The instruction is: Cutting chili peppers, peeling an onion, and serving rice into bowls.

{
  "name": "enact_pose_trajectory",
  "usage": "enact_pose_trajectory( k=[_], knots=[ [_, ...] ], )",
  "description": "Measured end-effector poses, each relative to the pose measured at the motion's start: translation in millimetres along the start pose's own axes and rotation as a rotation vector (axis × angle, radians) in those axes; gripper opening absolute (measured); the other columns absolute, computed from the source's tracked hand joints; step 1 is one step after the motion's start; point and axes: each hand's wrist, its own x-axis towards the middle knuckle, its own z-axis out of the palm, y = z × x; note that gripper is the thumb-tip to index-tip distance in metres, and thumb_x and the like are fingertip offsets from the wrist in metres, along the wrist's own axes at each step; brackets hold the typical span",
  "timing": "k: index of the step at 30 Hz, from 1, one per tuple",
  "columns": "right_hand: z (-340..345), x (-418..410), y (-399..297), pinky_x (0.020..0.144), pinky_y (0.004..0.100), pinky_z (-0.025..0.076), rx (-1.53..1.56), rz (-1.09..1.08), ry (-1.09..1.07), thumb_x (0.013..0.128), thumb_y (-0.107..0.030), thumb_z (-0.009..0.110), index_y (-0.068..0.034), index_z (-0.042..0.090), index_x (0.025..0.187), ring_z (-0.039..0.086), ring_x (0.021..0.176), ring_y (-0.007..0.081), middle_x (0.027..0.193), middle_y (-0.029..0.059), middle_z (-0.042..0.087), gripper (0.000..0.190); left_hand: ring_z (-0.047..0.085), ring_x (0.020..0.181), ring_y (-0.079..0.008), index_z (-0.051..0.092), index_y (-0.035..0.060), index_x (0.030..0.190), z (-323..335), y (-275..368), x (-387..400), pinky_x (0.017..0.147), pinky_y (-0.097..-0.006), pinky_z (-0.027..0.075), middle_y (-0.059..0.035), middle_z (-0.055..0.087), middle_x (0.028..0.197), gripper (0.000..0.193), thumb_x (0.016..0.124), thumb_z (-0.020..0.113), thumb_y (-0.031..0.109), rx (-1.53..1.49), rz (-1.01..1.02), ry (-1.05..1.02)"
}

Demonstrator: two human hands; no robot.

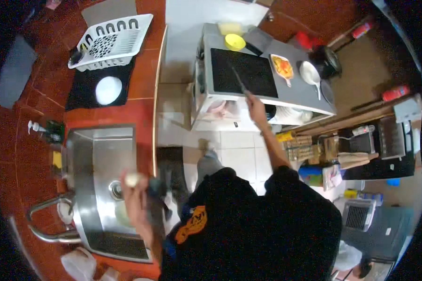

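Note:
Over the near side of the stainless steel sink [102, 151], my left hand [137, 196] is closed around a small pale, roundish thing [132, 179], blurred by motion; its kind cannot be told. My right hand [256, 109] grips a knife [240, 80] by its handle, the blade pointing out over a black cutting board [239, 66] on the grey counter. Beyond the board stands a yellow bowl [235, 42]. To its right is a white dish [283, 68] of cut orange and yellow food, and then a white pan [310, 73].
A white dish rack [114, 42] and an upturned white bowl [108, 90] rest on the red tiled counter, the bowl on a black mat. A steel faucet [52, 235] reaches over the sink. Plates [290, 113] sit on the shelf under the grey counter. Tiled floor lies between the counters.

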Motion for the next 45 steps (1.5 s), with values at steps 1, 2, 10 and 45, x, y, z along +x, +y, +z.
enact_pose_trajectory(
  k=[1,2,10,45],
  knots=[
    [-10,17,26,0.062,0.0345,0.047,0.102,-0.011,-0.035,0.093,-0.019,0.051,-0.004,0.056,0.121,0.06,0.066,0.0231,0.076,0.0132,0.062,0.032,0.055,0.099,-0.0197,0.038,0.005,0.134,31,-5,15,0.089,-0.0306,0.047,-0.0091,0.053,0.111,0.053,0.085,0.057,0.006,0.041,0.046,-0.083],
    [-17,32,48,0.059,0.0335,0.046,0.204,-0.013,-0.071,0.093,-0.02,0.052,-0.005,0.056,0.119,0.057,0.063,0.0208,0.072,0.0112,0.06,0.031,0.054,0.102,-0.0196,0.039,0.0051,0.133,67,-8,36,0.091,-0.032,0.046,-0.0091,0.053,0.113,0.048,0.088,0.055,0.009,-0.107,0.039,-0.254],
    [-94,95,-71,0.051,0.0339,0.047,0.367,-0.195,-0.409,0.078,-0.029,0.075,0.002,0.052,0.105,0.061,0.057,0.019,0.074,0.0178,0.066,0.047,0.054,0.11,-0.0226,0.046,0.0074,0.125,328,-29,146,0.096,-0.0399,0.042,-0.0108,0.056,0.118,0.038,0.099,0.04,0.034,-0.651,-0.069,-0.758],
    [-75,207,62,0.06,0.0473,0.048,0.324,-0.435,-0.498,0.081,-0.052,0.063,-0.009,0.062,0.094,0.062,0.068,0.0385,0.072,0.0174,0.063,0.045,0.062,0.1,-0.0292,0.051,-0.0053,0.119,461,-32,206,0.079,-0.0441,0.059,-0.0187,0.06,0.111,0.03,0.094,0.051,0.012,-0.07,-0.342,-0.473]
  ],
)
